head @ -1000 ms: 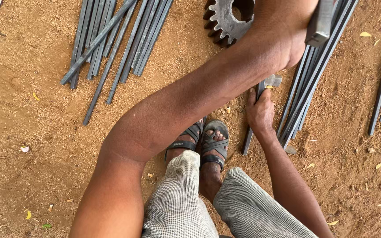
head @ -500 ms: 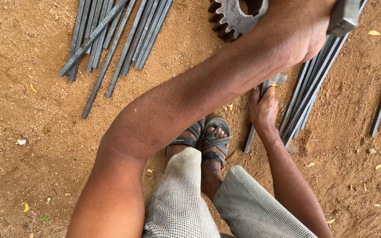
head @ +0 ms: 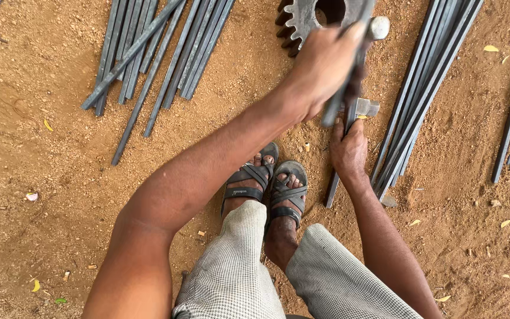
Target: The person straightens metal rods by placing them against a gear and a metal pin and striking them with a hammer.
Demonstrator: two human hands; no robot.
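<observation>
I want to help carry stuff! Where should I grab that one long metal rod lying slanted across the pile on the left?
Probably grip the crossing rod near its middle, coming from above. It lies on top of the other rods, so nothing covers it, and a middle hold should keep it from tipping. Its lower end rests on the dirt ground.

A gear (head: pixel 302 20) lies between two rod bundles (head: pixel 154 53) (head: pixel 426 88), apparently beyond the sandalled feet (head: pixel 267 183).

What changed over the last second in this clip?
The left hand brought its hammer down from the raised position toward the chisel-like tool, keeping its grip. The right hand stayed on the rod on the ground, and the gear and rod bundles did not move.
</observation>
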